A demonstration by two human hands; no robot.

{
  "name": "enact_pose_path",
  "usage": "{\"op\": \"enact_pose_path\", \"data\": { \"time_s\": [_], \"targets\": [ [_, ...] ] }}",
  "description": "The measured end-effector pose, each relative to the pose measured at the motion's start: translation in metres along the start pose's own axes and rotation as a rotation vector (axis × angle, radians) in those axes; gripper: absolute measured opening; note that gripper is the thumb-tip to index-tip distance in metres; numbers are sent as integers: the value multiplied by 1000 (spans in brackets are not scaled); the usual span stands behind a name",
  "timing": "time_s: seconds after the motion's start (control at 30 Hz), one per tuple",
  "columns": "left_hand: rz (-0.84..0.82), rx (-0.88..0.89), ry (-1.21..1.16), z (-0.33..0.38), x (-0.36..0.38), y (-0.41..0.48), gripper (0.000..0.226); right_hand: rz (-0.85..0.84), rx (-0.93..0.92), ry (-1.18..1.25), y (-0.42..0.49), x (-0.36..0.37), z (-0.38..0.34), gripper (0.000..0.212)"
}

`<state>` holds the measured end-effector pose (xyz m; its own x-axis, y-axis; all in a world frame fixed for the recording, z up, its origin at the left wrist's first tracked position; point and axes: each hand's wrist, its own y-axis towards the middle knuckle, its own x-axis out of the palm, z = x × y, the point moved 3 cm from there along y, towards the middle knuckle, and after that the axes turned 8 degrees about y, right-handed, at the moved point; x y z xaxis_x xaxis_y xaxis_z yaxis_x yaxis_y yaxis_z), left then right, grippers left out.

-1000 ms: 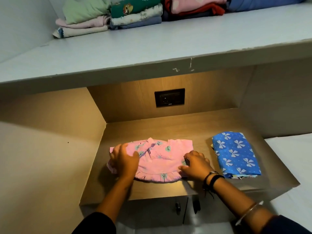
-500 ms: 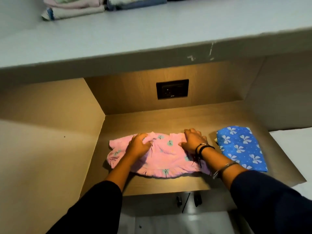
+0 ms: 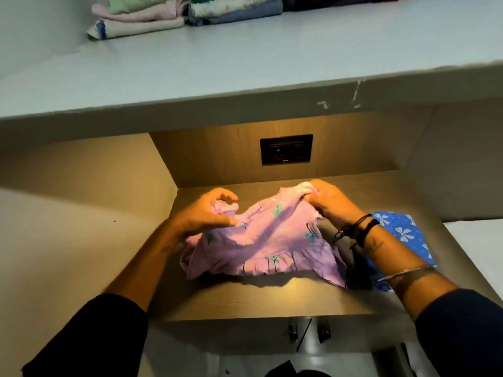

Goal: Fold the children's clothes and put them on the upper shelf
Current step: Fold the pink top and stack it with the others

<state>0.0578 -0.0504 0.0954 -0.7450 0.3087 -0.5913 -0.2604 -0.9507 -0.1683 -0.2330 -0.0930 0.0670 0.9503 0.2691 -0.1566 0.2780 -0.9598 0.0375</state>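
Observation:
A small pink dress [image 3: 268, 240] with leaf prints hangs lifted at its top edge over the wooden lower shelf [image 3: 261, 303]; its hem still rests on the wood. My left hand [image 3: 206, 213] pinches the dress's left shoulder. My right hand [image 3: 330, 201] grips the right shoulder, raised a bit higher. A folded blue garment with white bows [image 3: 402, 232] lies to the right, partly hidden by my right forearm. The grey upper shelf [image 3: 272, 66] spans above, with stacks of folded clothes [image 3: 174, 14] at its back.
A black wall socket [image 3: 286, 149] sits in the back panel of the lower niche. Wooden side walls close in the niche left and right. Below the shelf edge are cabinet doors with dark handles [image 3: 307, 331]. A white surface [image 3: 479, 251] lies at the right.
Both hands have moved from pressing the flat dress to gripping its top corners and lifting them off the shelf. The view has tilted up a little.

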Motion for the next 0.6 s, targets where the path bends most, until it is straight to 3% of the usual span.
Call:
{"op": "enact_pose_path", "data": {
  "time_s": [0.07,0.17,0.27,0.33,0.4,0.47,0.53,0.6],
  "targets": [
    [-76,-17,122,7,-18,-6,47,-71,-8,145,-6,-7,-19,26],
    [-260,-138,252,8,-35,-10,26,-333,135,348,-17,-16,-33,32],
    [-344,-212,376,7,-40,-8,20,-516,354,178,-16,-31,-32,45],
    [-363,-181,440,11,-33,0,17,-534,400,-78,-7,-35,-28,38],
    [-240,-161,517,17,-27,18,12,-372,339,-386,13,-39,-32,21],
    [55,-153,496,27,-34,42,11,-90,230,-623,39,-48,-47,24],
    [396,-150,405,52,-50,57,14,206,78,-740,62,-61,-71,26],
    [580,-141,266,79,-64,60,26,366,15,-747,69,-70,-97,26]
  ]
}}
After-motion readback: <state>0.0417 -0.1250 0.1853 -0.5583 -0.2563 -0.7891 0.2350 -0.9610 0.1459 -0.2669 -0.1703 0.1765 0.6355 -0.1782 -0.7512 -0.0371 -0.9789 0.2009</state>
